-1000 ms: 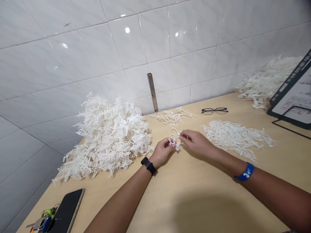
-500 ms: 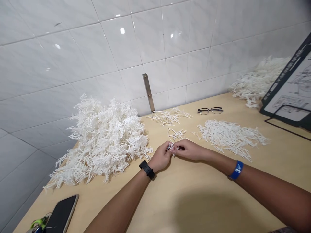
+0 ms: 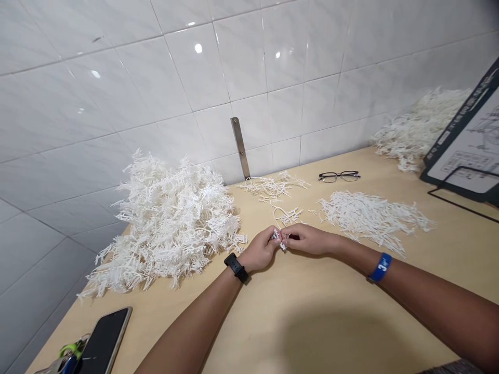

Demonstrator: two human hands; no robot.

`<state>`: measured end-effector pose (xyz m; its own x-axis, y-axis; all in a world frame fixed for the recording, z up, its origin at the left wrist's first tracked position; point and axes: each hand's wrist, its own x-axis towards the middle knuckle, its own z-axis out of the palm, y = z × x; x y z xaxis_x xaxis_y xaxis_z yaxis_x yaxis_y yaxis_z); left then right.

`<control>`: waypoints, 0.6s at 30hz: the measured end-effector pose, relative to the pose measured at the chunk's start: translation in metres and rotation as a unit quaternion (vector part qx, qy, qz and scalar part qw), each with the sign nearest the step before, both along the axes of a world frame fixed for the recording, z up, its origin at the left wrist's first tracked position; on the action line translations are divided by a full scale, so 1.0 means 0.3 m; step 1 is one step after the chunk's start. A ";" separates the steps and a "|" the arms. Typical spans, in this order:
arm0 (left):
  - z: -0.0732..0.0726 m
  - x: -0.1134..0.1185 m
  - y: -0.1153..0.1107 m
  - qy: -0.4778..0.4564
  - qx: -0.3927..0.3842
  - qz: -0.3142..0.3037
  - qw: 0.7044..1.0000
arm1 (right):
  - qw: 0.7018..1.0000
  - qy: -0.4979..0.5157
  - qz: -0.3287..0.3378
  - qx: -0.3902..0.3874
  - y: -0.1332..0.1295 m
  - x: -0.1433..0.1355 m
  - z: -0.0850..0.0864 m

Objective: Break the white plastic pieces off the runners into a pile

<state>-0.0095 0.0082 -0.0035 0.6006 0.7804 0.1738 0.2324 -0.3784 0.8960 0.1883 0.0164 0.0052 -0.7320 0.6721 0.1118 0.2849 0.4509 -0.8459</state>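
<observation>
Near the middle of the table, my left hand (image 3: 262,250) pinches a small white branched plastic piece (image 3: 283,246), much of it hidden by the fingers. Fingertips of my right hand (image 3: 306,239) press together on the same piece, touching the left thumb. A thin white strand rises from between the hands. Just beyond lies a small cluster of white branched bits (image 3: 289,215). To the left is a tall heap of white branched plastic pieces (image 3: 175,223); on the right, a flat pile of short white pieces (image 3: 370,215).
White strands (image 3: 276,186) lie near a metal bracket (image 3: 239,148) on the tiled wall. Glasses (image 3: 339,176) rest at the back. A dark printed board (image 3: 468,145) leans at right, beside another white heap (image 3: 417,130). A phone (image 3: 103,340) and keys (image 3: 68,358) lie front left.
Both hands stay together on the white piece, with slight finger movement. The whole view has shifted a little; nothing on the table has visibly moved.
</observation>
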 end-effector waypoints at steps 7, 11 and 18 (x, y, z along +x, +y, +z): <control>0.014 -0.006 0.002 -0.019 -0.037 -0.024 0.999 | 0.999 0.014 0.021 -0.035 -0.002 0.008 0.004; 0.016 -0.005 0.003 -0.029 -0.057 -0.030 0.997 | 0.993 0.050 0.030 -0.100 0.011 0.015 -0.018; -0.007 -0.003 0.014 -0.107 -0.138 -0.031 0.984 | 0.957 0.155 0.039 -0.241 0.026 0.015 -0.053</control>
